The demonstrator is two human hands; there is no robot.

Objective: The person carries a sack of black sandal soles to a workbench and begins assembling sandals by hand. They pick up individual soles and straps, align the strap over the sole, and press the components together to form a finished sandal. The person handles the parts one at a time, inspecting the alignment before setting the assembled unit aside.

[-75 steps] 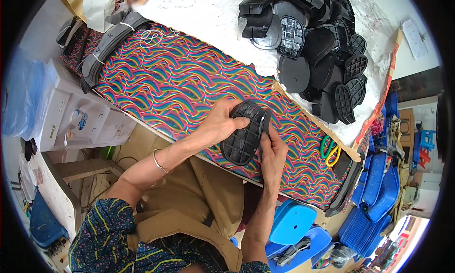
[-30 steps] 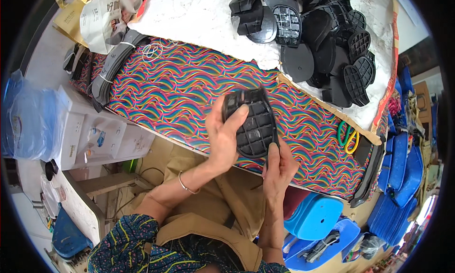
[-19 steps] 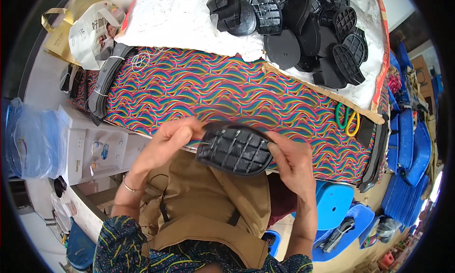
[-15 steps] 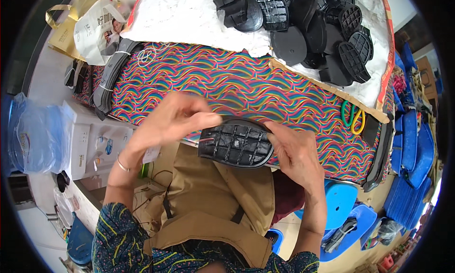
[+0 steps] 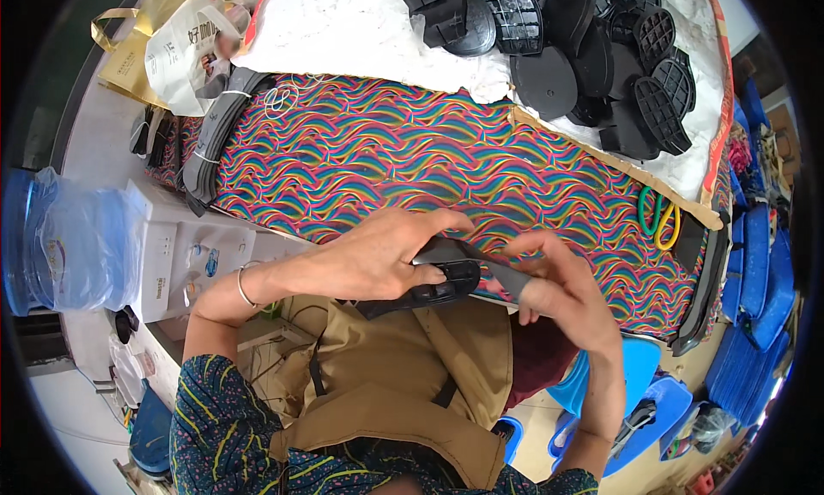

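Observation:
Over the near edge of the table, my left hand grips a black rubber shoe heel piece, thumb on it. The heel is tilted, and part of it is hidden behind the fingers. A dark grey band runs from the heel's upper side to my right hand. The fingers of that hand are curled on the band's free end. Whether the band is fixed to the heel I cannot tell.
A table with a colourful wave-patterned cloth lies ahead. Several black heel pieces are piled on a white sheet at the back. Green and yellow-handled scissors lie at right, bundled dark strips at left. Blue stools stand below right.
The heel has turned from showing its gridded underside to a tilted, edge-on pose. My left hand has moved right onto it. My right hand has moved off the heel and holds the band.

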